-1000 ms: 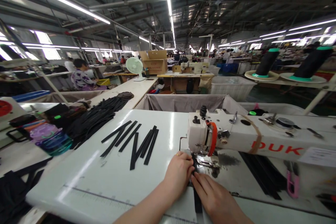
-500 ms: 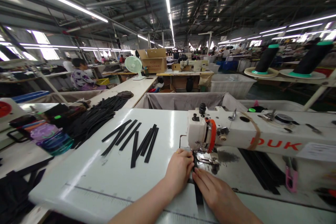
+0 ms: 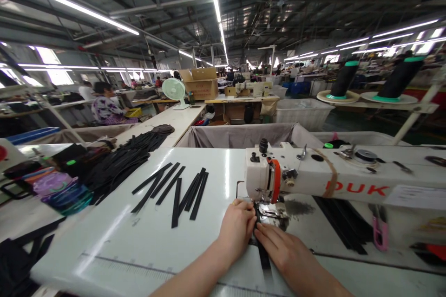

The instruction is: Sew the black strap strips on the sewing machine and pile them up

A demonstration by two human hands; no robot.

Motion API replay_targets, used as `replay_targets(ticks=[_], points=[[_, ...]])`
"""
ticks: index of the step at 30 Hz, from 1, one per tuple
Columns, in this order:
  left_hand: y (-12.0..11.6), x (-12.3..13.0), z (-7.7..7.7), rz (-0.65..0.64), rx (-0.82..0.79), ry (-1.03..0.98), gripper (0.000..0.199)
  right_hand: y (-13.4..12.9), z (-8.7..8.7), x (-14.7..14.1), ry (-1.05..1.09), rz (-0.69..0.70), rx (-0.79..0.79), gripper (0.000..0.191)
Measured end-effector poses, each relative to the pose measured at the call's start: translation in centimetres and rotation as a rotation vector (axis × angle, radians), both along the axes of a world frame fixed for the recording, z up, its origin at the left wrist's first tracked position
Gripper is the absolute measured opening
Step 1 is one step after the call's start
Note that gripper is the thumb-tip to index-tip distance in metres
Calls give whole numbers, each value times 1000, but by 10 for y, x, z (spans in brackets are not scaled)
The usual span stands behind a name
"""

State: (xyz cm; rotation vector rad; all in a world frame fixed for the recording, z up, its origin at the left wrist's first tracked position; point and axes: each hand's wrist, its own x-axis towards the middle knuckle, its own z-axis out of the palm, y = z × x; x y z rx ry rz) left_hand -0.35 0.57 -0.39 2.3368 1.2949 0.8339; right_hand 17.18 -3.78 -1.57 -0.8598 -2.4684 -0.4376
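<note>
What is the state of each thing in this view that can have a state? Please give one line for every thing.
Left hand: curled, fingertips at the strip.
Right hand: fingers spread flat on the strip.
Black strip: lying flat, running in under the presser foot.
Presser foot: over the strip; raised or lowered cannot be told.
Cardboard box: open, flaps up.
Black thread cones: upright on their stands.

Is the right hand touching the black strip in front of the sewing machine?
Touching. The head view shows the right hand with its fingers lying across the black strip, with no gap between them.
</note>
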Motion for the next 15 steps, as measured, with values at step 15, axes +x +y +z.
replay_targets(ticks=[15], points=[[3, -3, -3, -21, 1, -51, 18, 8, 21, 14, 136, 100, -529, 28]])
